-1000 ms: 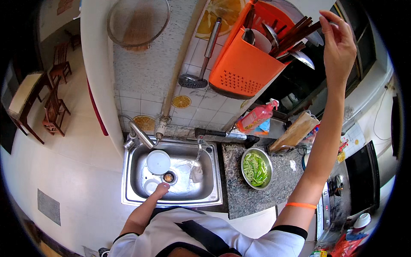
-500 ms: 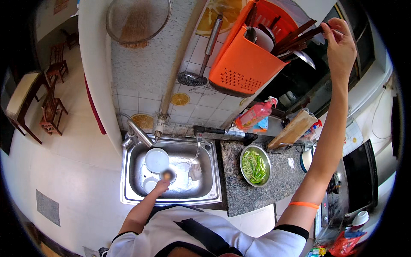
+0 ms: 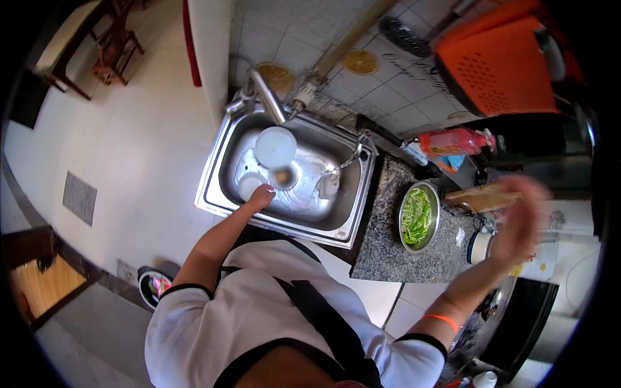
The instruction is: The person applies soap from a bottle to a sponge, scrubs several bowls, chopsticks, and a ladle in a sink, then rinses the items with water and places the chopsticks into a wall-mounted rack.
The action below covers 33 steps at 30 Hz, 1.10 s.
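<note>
My left hand (image 3: 261, 196) is over the near part of the steel sink (image 3: 346, 233), its fingers closed on the rim of a small round metal bowl (image 3: 292, 183). Something brownish shows in the middle of that bowl. A white dish (image 3: 275, 147) sits beyond it, and a second pale dish (image 3: 250, 185) lies just left of my fingers. My right hand (image 3: 524, 216) is raised on the right, in front of a wooden cutting board (image 3: 482, 196). Motion smears its fingers, so I cannot make out whether it holds anything.
A steel bowl of cut green vegetables (image 3: 417, 216) stands on the granite counter (image 3: 381, 249). Behind are a red spray bottle (image 3: 453, 142) and an orange utensil basket (image 3: 498, 64). The faucet (image 3: 266, 97) reaches over the sink; a pale cloth-like item (image 3: 328, 186) lies inside.
My right hand has left the chopsticks at the orange basket and come down toward the counter. The view has turned, while my left hand stays by the small bowl in the sink.
</note>
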### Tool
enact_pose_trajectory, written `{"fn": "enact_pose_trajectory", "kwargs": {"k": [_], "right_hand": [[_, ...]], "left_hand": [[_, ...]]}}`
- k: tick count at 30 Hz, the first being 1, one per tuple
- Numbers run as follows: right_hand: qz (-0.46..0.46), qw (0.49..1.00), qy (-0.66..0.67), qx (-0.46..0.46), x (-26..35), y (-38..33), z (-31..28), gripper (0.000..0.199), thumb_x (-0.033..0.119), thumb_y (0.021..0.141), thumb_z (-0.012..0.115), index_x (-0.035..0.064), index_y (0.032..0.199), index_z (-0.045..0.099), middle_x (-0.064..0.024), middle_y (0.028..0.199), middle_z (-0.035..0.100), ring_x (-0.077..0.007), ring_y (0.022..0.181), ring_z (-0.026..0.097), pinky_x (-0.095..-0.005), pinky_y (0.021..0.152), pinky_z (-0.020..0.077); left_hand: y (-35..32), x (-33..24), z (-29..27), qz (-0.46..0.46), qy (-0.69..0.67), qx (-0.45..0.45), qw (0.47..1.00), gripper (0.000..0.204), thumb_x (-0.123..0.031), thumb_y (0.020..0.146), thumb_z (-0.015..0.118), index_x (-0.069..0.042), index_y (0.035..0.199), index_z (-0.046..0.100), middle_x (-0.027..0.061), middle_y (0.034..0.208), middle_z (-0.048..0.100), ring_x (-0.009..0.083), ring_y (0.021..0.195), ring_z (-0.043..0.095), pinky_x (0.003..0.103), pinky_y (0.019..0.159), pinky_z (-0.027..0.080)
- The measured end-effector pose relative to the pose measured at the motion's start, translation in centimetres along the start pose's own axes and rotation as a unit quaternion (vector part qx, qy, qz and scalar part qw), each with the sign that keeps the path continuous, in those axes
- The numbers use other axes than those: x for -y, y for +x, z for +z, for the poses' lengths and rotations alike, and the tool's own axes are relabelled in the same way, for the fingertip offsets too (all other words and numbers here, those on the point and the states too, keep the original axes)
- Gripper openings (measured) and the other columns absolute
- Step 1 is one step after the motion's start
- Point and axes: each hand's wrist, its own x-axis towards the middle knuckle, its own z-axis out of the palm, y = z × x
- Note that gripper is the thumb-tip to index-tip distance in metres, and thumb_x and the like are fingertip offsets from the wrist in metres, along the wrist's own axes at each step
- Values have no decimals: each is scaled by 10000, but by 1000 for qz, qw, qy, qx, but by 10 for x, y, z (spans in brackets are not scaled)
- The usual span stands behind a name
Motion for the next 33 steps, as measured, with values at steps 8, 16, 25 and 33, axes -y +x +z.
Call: {"fn": "enact_pose_trajectory", "kwargs": {"k": [8,16,25,33], "right_hand": [[523,578,511,363,-71,-224,311,165,147,830,469,64,969,500,-30,848,542,-88,734,517,-216,643,435],[653,418,539,329,-46,-302,486,224,228,818,495,76,979,462,-58,885,536,-136,721,531,-251,623,460],[458,792,293,276,-72,-343,499,135,110,749,505,37,862,513,-45,758,522,-120,688,497,-222,587,399],[419,882,8,214,-149,-368,474,362,169,648,643,-52,872,463,-199,843,512,-306,732,501,-397,646,393]], "left_hand": [[-15,14,-31,-97,-5,-130,987,396,-135,635,588,-16,971,414,218,833,509,354,832,482,387,761,382],[-4,0,-65,-193,290,-211,913,443,-44,686,416,-91,1125,380,214,1103,391,384,1017,381,395,880,318],[43,45,-65,-289,15,-2,957,335,-51,624,491,-59,955,436,187,783,532,309,775,554,373,671,455],[28,-56,2,-92,340,-115,929,483,-195,601,611,-106,1010,371,148,936,450,296,821,472,401,629,424]]}}
